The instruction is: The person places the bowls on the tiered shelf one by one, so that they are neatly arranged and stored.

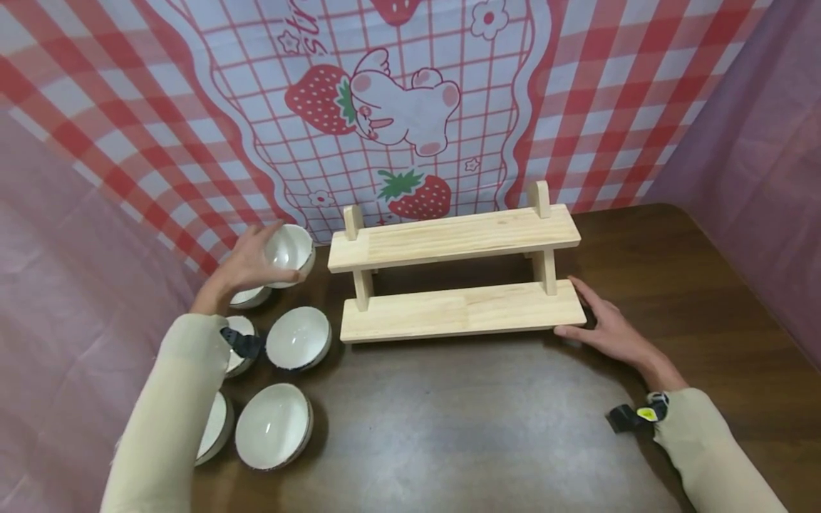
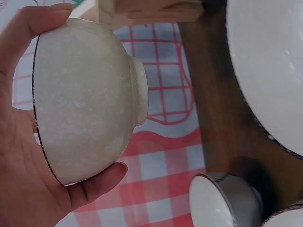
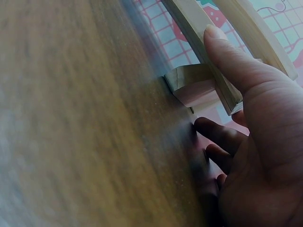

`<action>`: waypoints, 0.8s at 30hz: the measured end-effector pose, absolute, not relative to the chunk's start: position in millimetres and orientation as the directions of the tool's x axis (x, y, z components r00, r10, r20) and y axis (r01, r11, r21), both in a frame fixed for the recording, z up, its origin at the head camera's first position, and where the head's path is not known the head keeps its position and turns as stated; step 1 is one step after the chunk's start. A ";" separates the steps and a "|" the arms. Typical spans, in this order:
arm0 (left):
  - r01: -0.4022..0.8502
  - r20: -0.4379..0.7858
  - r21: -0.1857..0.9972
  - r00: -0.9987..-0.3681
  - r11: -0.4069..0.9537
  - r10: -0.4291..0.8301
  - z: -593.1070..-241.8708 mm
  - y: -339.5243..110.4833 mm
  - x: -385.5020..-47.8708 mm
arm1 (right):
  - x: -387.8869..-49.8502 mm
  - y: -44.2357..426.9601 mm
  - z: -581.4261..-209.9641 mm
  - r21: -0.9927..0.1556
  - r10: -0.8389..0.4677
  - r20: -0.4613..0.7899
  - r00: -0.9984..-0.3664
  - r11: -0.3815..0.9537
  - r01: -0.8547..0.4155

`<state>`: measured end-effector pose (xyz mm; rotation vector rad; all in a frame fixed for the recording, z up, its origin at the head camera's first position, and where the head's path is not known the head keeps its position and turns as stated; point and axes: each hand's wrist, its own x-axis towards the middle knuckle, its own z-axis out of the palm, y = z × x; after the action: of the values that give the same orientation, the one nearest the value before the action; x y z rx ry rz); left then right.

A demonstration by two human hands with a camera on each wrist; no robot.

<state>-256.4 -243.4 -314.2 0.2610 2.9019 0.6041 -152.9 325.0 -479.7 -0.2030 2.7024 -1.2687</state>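
My left hand (image 1: 246,263) grips a white bowl (image 1: 291,253) by its rim at the back left. In the left wrist view the bowl (image 2: 85,104) is tilted on its side, thumb and fingers spread across its rim and its foot facing away from the palm. A two-tier wooden shelf (image 1: 462,312) stands at the middle of the table. At the right end of its lower board, my right hand (image 1: 609,328) holds on, thumb at the front edge and fingers round the end. The right wrist view shows that thumb (image 3: 222,47) against the board; some fingertips are hidden.
Several more white bowls stand at the left, among them one bowl (image 1: 298,338) beside the shelf and another bowl (image 1: 274,426) nearer the front. The left arm partly covers others. Behind the brown table (image 1: 449,420) hangs a red-and-white checked cloth (image 1: 596,107).
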 end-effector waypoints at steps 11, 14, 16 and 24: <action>0.231 -0.066 0.408 -0.957 0.883 0.281 -290.1 -219.1 -247.9 | -153.0 326.4 -481.4 -0.767 -0.183 -0.076 -0.980 0.638 -0.059; 0.267 -0.052 0.401 -0.948 0.876 0.312 -285.5 -208.8 -247.3 | -153.1 326.4 -481.0 -0.768 -0.184 -0.071 -0.980 0.637 -0.064; 0.280 -0.049 0.400 -0.944 0.873 0.326 -282.8 -203.0 -247.6 | -153.2 326.3 -481.1 -0.768 -0.184 -0.066 -0.981 0.637 -0.068; 0.313 -0.060 0.393 -0.929 0.864 0.364 -277.7 -185.3 -250.3 | -152.3 325.7 -481.2 -0.763 -0.184 -0.068 -0.981 0.643 -0.068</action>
<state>-250.3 -185.3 -277.7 0.5299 2.9047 0.5792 -152.3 325.7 -481.2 -0.2099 2.7192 -1.2542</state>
